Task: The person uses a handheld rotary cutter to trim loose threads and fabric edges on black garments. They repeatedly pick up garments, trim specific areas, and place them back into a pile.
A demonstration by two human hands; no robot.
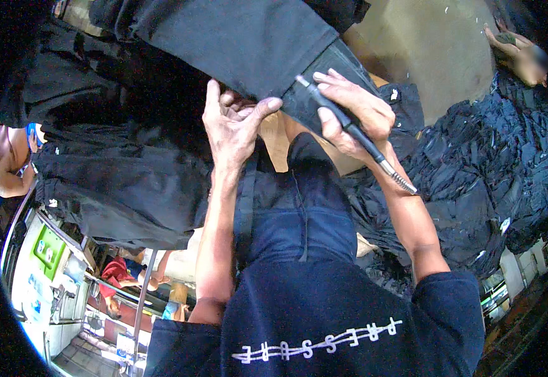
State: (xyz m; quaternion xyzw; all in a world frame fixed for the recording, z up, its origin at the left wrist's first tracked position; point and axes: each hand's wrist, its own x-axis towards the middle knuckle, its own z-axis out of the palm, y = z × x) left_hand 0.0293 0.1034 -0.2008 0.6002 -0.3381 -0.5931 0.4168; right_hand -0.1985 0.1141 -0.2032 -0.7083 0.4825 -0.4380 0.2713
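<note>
Grips a black metal-tipped tool (363,138) in the right hand (367,110), over plain black, wide-hemmed cloth (236,44). Has the left hand (231,131) at its edge, with unclear grip. Wears a dark, white-lettered shirt (312,301).

Pen-shaped tool (356,132) in my right grip (363,113): barrel matt, plastic-looking; tip bright metal; rear end ribbed metal, shiny. Garment (242,47) at my left grip (233,132): woven cloth, matt, fairly smooth; end band (332,68) slicker, faint sheen. Tan piece (275,143): smooth, matt, wood or card, can't tell which. Cloth heap (456,166): crumpled, low gloss. My shirt (315,292): matt cloth.
</note>
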